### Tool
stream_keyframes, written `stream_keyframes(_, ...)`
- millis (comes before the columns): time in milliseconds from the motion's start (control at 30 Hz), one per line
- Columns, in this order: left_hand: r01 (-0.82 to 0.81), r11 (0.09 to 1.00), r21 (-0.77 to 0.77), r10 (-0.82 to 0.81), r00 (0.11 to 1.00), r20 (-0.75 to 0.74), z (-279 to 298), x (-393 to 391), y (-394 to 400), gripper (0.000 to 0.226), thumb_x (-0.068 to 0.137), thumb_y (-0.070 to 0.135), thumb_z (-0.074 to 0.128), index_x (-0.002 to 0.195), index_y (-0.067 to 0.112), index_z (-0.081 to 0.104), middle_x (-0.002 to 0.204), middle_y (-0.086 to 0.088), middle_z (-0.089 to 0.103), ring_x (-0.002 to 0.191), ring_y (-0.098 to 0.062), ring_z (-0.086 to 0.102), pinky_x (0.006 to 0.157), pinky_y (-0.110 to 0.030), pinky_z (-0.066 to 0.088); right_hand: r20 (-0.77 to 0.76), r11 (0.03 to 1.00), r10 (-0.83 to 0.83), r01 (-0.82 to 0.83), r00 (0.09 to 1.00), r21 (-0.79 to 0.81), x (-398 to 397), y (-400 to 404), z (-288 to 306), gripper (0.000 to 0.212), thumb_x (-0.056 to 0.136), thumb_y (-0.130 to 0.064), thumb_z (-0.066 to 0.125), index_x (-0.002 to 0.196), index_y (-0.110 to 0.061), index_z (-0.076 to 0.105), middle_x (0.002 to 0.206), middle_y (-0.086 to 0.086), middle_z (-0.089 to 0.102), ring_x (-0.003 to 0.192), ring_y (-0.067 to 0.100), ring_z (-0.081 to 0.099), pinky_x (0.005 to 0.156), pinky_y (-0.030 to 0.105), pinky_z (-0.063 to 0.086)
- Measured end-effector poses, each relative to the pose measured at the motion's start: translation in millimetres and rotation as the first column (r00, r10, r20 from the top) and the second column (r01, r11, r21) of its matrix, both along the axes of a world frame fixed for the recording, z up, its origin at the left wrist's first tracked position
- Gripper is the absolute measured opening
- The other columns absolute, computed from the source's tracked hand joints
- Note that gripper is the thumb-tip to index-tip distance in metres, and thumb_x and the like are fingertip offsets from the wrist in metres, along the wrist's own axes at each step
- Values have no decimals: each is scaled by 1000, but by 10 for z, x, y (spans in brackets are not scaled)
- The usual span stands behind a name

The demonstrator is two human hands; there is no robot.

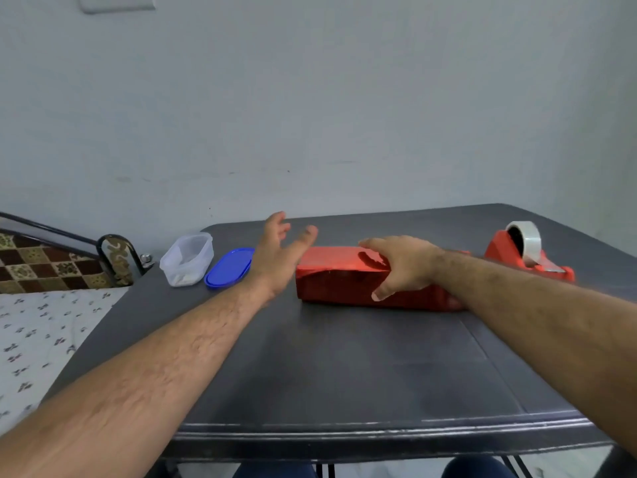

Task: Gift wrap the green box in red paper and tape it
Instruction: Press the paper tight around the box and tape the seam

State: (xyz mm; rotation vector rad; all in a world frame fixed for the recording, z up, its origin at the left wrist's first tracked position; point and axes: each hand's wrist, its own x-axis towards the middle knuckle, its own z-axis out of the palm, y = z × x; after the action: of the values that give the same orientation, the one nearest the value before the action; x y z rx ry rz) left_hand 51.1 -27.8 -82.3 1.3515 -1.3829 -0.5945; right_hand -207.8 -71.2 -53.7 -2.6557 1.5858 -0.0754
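Note:
A long box covered in shiny red paper (337, 281) lies across the far middle of the dark table (344, 367); no green shows. My right hand (403, 267) rests on top of it, fingers spread over the top and thumb down the front face. My left hand (281, 257) hovers just off the box's left end, fingers apart, holding nothing. A red tape dispenser (527, 257) with a clear tape roll stands to the right, behind my right forearm.
A clear plastic tub (186, 258) and its blue lid (229, 269) sit at the table's far left corner. A bed with a patterned sheet (41, 339) lies left of the table. A pale wall rises behind.

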Motion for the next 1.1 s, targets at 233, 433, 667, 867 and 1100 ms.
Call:
stream_keyframes(233,183,960,211,-39,836,-547,-68,-121,-93,75,76,84,61,128,30,60,127,-2,63,109,-16,60,101,-40,42,460,994,-70,21,885,110,-226,-132,160,86,77,-50,89,153,-43,48,137,-9,64,122,16,63,107,31,48)
stream_keyframes(433,377,890,255,-241,866,-439,-7,-655,-82,107,65,49,88,156,24,37,147,0,58,132,-18,57,119,-47,39,948,914,-204,-301,242,274,-230,1,285,39,95,-23,76,132,-26,65,117,8,79,101,27,77,81,37,64)
stream_keyframes(667,570,821,18,-480,708,-518,119,-774,-80,76,67,20,95,136,8,66,128,-14,74,118,-30,72,100,-39,58,941,873,-336,-363,37,326,-6,22,180,70,99,-64,48,137,-9,68,127,22,73,118,39,71,104,51,56)
stream_keyframes(867,293,953,-78,-303,907,-291,83,-803,-98,90,60,8,103,137,18,58,125,-2,76,115,-17,74,106,-43,56,979,979,-202,3,4,202,68,-23,115,79,86,-91,43,126,-30,73,117,-5,79,111,21,74,102,47,57)
stream_keyframes(1100,317,948,13,-311,937,-157,-282,-716,-99,132,44,31,109,148,39,28,137,9,63,119,-2,68,109,-38,54,946,954,-277,-71,170,292,-20,118,-62,97,72,-103,41,129,-30,70,118,-4,79,109,18,76,94,45,61)
